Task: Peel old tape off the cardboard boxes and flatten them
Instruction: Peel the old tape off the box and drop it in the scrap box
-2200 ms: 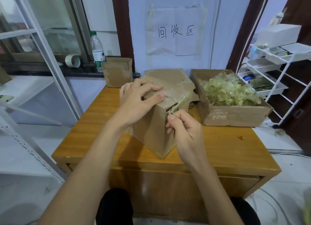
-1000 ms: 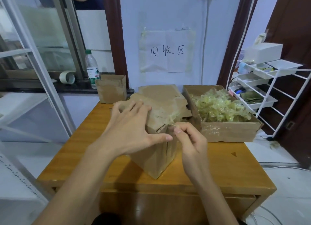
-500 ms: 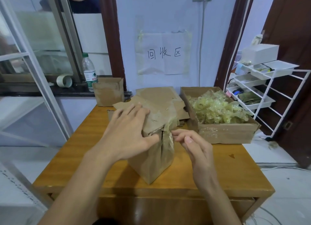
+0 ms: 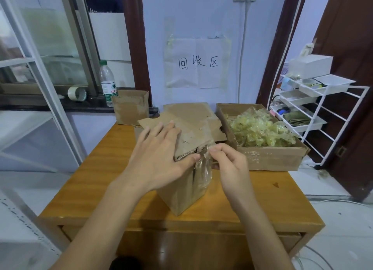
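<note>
We see a wooden tabletop (image 4: 105,181) in front of a pale wall with a paper sign (image 4: 196,63) taped to it, a glass window frame to the left and a white wire rack (image 4: 314,112) of trays to the right. On the right rear of the tabletop sits an open cardboard box (image 4: 270,158) heaped with crumpled yellowish tape scraps (image 4: 258,130). At the centre stands the box being worked on (image 4: 181,195), upright with one corner toward us, its top flaps (image 4: 191,120) loose and spread back toward the wall. A smaller open carton (image 4: 130,108) sits at the left rear edge, just in front of the window sill. The left hand (image 4: 159,158) lies flat on top of the centre box, fingers spread and fairly straight, thumb running along the top front edge; it presses down, not curled round anything. The right hand (image 4: 228,160) is just beside it at the box's upper corner, fingers curled with thumb and forefinger pinching a strip of clear tape (image 4: 203,169) that hangs partly lifted down the front seam, still stuck to the cardboard lower down. On the sill behind we see a plastic water bottle (image 4: 109,84) with a green cap, and left of it a roll of tape (image 4: 77,93) lying on its side.
</note>
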Motion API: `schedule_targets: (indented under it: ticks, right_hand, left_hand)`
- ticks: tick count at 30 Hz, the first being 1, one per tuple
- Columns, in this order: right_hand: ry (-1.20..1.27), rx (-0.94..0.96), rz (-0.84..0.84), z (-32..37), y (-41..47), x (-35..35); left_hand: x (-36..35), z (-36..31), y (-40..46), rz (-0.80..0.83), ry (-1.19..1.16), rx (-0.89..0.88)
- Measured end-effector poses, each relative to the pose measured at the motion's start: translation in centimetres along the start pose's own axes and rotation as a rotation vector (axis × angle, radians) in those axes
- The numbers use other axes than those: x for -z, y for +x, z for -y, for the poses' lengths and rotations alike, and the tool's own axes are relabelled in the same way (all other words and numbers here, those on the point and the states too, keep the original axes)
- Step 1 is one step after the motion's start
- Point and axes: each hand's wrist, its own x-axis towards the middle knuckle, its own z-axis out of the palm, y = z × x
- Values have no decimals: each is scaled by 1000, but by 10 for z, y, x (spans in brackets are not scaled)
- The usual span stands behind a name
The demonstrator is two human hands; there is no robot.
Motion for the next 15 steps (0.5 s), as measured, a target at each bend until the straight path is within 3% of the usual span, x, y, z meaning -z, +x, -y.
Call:
schedule_targets:
  ticks: [7,15]
  right_hand:
    - [110,-17,-17,-9,-6,2]
    - [275,-103,-38,-20,-10,3]
  left_hand:
    - [15,-7,6,64,42,-17]
    - [13,-18,3,12,72,68]
